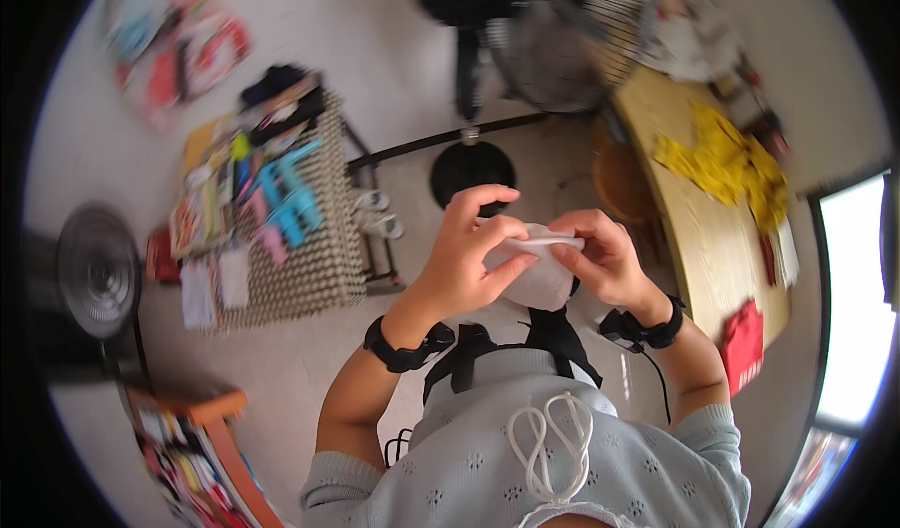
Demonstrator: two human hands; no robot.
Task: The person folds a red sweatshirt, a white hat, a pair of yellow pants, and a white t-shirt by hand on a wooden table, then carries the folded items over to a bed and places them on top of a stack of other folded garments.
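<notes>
A small piece of pale pinkish-white cloth [538,278] is held up in front of my waist, its upper edge folded over. My left hand [478,247] pinches that edge between thumb and index finger, with another finger raised. On the other side my right hand [605,250] grips the edge's right end between thumb and fingers. The lower part of the cloth hangs loose below both hands. What kind of garment or cloth it is, I cannot tell. Each wrist wears a black strap with a small device.
A black standing fan [472,169] stands ahead. To the left, a table with a checked cloth [295,275] bears books and blue plastic items [288,191]. At right, a wooden desk [692,233] holds yellow clothing [738,159] and a red cloth item [743,345]. A bookshelf [232,451] stands lower left.
</notes>
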